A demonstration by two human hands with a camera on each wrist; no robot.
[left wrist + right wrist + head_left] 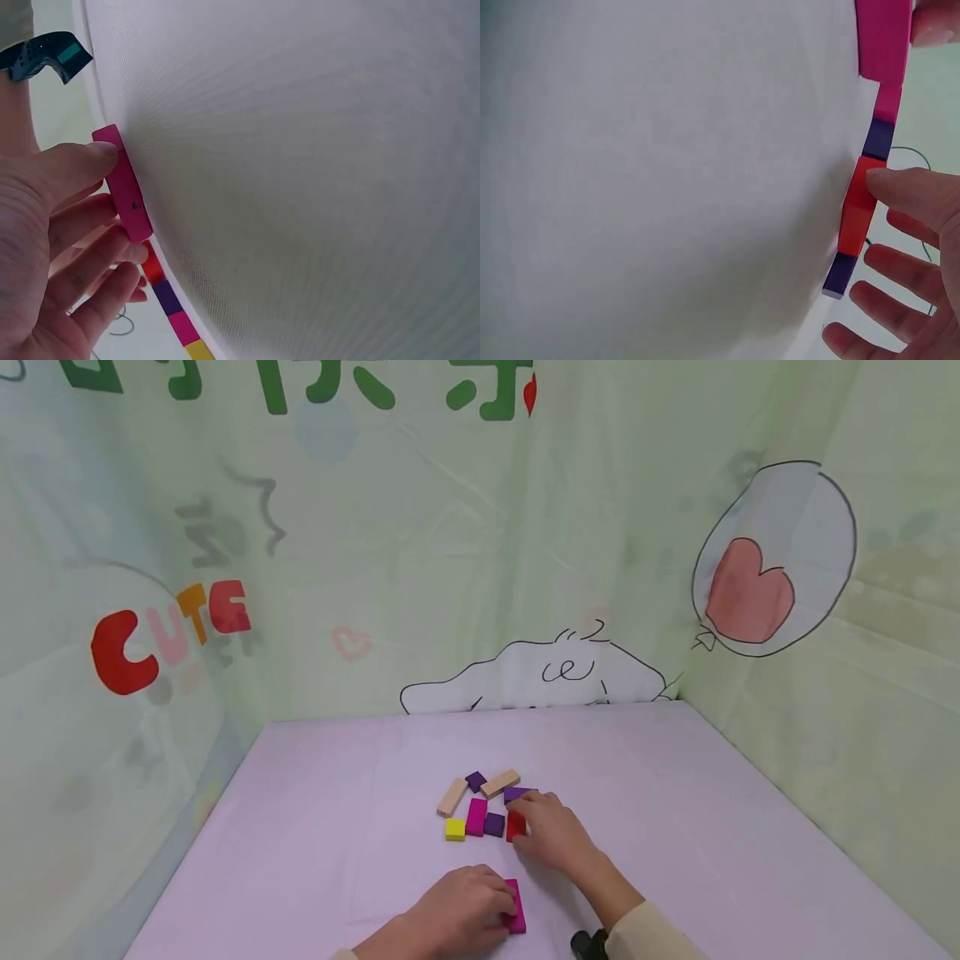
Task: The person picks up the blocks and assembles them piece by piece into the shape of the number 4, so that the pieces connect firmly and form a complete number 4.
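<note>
My left hand (468,906) pinches a magenta rectangular block (516,910) near the front of the table; in the left wrist view the thumb presses its side, fingers behind. Farther off, my right hand (555,835) holds a red block (514,827) between thumb and fingers, and its thumb lies on the red face in the right wrist view. Just beyond that hand lies a purple block (517,794), partly covered by the fingers. Left of the red block sit a small dark purple block (494,824), another magenta block (476,817) and a yellow block (455,830).
Behind this row lie two plain wooden blocks (452,797) and a dark purple block (476,782) on the pale lilac tabletop (337,827). Printed curtains (450,568) hang along the table's back and sides. A black device (588,945) is by the right wrist.
</note>
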